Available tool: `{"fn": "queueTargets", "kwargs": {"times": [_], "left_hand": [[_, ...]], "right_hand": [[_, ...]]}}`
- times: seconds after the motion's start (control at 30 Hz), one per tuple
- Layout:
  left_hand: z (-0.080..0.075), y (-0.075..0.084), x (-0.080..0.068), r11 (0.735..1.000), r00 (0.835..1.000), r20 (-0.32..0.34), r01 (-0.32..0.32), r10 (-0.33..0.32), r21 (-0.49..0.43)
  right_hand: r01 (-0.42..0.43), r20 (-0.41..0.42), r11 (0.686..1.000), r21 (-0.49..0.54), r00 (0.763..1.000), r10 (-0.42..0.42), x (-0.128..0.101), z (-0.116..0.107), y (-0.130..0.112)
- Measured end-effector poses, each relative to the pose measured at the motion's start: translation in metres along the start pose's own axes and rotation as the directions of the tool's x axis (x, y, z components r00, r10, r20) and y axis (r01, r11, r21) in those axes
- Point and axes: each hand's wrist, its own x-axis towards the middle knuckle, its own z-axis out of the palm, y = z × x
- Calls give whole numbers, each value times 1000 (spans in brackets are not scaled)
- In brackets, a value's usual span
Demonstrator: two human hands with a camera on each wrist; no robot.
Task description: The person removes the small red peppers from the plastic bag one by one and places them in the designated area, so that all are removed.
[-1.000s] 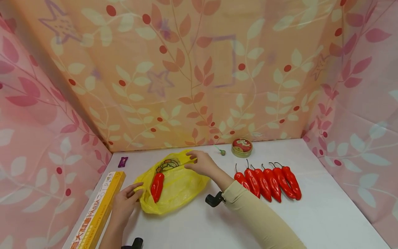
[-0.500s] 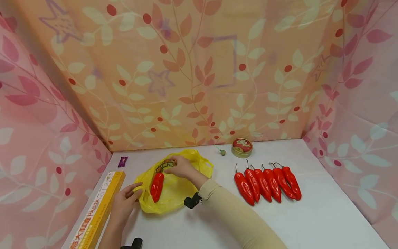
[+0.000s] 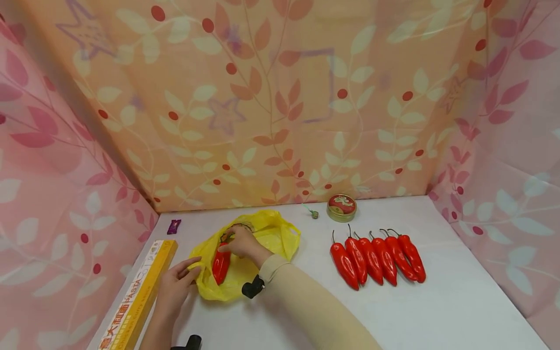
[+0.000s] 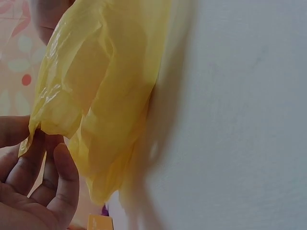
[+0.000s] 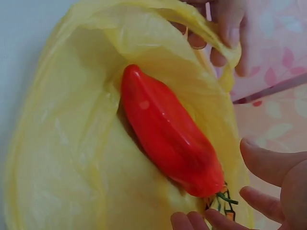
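The left hand (image 3: 175,287) pinches the near rim of a crumpled yellow plastic bag (image 3: 267,238) between thumb and fingers, holding its mouth open on the white table (image 3: 437,301); the left wrist view shows the film gathered at the fingertips (image 4: 60,158). The right hand (image 3: 240,243) sits over the bag at the stem end of a glossy red plastic chili pepper (image 3: 220,265) that lies inside the bag. In the right wrist view its fingers (image 5: 273,165) are spread and loosely curved just beside the pepper's green stem (image 5: 225,197), seemingly without closing on it, though whether a fingertip touches the stem is hard to tell. The step in hand looks like settling this pepper in the bag or reaching for its stem. If the peppers are being bagged, the next move calls for the right hand to travel to the row of six more red peppers (image 3: 378,260) lying side by side to the right, while the left keeps the thin film open. A long yellow pasta box (image 3: 140,296) lies beside the left hand, and a small round red-lidded tin (image 3: 341,207) stands near the back wall.
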Motion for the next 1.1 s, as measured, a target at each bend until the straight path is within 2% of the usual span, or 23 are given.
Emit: {"fn": "queueTargets", "kwargs": {"times": [0.13,0.23,0.37,0.53,0.73,0.87,1.1], "left_hand": [[-2,0,-2,1000,1000,10,9,-9,-2],[-3,-1,-1,1000,1000,14,10,-10,4],[-4,-2,0,1000,1000,11,9,-9,15],[-4,-3,1,1000,1000,13,6,-6,17],[-4,-3,3,1000,1000,10,-1,1,15],[-4,-3,5,1000,1000,5,-4,4,17],[-3,-3,7,1000,1000,5,20,-20,19]], "right_hand": [[-3,23,1000,-17,1000,3,1,7,1],[31,60,994,-107,998,-25,4,13,3],[72,102,969,-239,994,-48,7,20,7],[67,80,955,-290,996,-46,6,22,8],[57,28,983,-174,998,-53,6,14,8],[90,16,990,-106,996,-89,8,4,10],[82,14,996,19,996,-83,1,-19,8]]}}
